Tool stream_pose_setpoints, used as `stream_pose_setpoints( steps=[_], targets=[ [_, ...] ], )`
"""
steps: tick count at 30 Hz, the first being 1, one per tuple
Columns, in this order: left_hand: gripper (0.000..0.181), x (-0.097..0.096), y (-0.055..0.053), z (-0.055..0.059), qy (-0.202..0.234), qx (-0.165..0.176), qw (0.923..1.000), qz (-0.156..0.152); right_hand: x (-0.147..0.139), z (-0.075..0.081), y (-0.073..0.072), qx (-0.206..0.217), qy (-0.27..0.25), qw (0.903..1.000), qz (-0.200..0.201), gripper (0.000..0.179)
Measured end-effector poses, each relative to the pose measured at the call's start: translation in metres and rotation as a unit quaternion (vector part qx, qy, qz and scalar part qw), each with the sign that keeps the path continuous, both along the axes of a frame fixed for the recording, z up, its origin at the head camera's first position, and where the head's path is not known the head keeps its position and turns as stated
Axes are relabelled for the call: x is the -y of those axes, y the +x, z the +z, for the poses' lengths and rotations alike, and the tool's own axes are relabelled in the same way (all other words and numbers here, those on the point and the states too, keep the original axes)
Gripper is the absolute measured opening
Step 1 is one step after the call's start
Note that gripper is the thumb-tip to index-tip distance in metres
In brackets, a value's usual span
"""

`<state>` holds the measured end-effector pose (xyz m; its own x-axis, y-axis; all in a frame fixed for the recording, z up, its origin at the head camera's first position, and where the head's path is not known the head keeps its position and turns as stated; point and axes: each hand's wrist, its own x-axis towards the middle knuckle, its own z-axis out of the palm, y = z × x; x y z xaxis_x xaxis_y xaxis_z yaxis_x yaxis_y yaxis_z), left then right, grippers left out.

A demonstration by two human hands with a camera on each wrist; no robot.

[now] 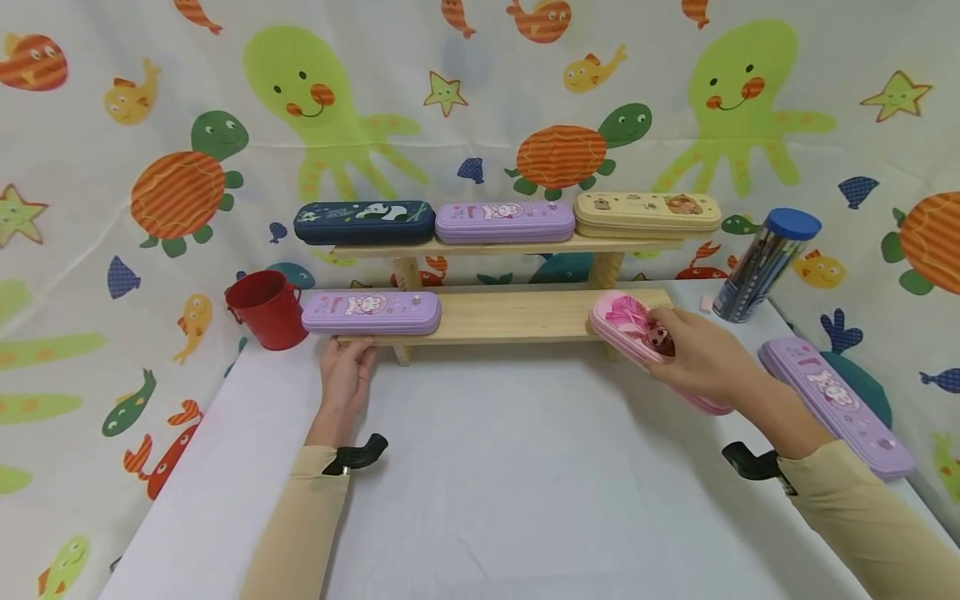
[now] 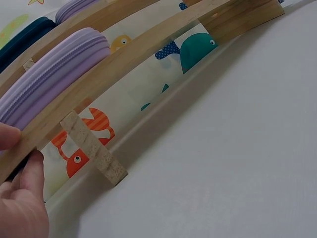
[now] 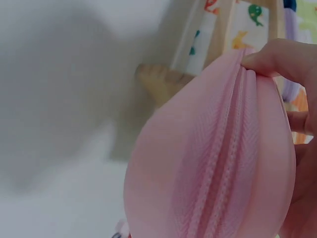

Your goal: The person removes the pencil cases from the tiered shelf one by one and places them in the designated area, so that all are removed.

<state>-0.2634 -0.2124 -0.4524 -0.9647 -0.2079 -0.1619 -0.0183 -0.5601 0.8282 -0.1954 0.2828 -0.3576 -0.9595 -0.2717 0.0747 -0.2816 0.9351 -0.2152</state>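
Note:
My right hand grips a pink zippered pencil case with a doll picture on its lid. The case slants over the right end of the lower board of a two-tier wooden shelf. Its zipper side fills much of the right wrist view, with my thumb pressed near the zipper. At the shelf's left end, my left hand holds the lower board's front edge, a finger beneath it. Just above that hand lies a purple pencil case on the lower board.
Navy, purple and cream pencil cases line the upper board. A red bucket stands left of the shelf. To the right are a blue-lidded jar of pens, a small pale eraser-like block and another purple case.

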Motion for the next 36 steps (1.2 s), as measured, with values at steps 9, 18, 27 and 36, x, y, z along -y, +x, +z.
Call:
stream_pose_setpoints(
  steps=[9, 18, 27, 36],
  targets=[
    [0.053, 0.000, 0.001, -0.001, 0.004, 0.002, 1.0000, 0.000, -0.042, -0.009, 0.016, 0.003, -0.027, 0.9985, -0.048, 0.071],
    [0.042, 0.001, -0.001, 0.001, 0.005, -0.003, 0.9999, 0.012, -0.070, -0.017, 0.031, 0.021, -0.044, 0.9929, -0.108, 0.084],
    [0.044, 0.000, 0.000, -0.002, 0.006, -0.004, 0.9999, 0.010, -0.088, -0.025, 0.043, 0.062, -0.041, 0.9852, -0.155, 0.089],
    [0.044, 0.000, 0.000, -0.002, 0.002, -0.004, 0.9999, 0.012, -0.100, -0.039, 0.061, 0.146, -0.025, 0.9748, -0.167, 0.103]
  ],
)
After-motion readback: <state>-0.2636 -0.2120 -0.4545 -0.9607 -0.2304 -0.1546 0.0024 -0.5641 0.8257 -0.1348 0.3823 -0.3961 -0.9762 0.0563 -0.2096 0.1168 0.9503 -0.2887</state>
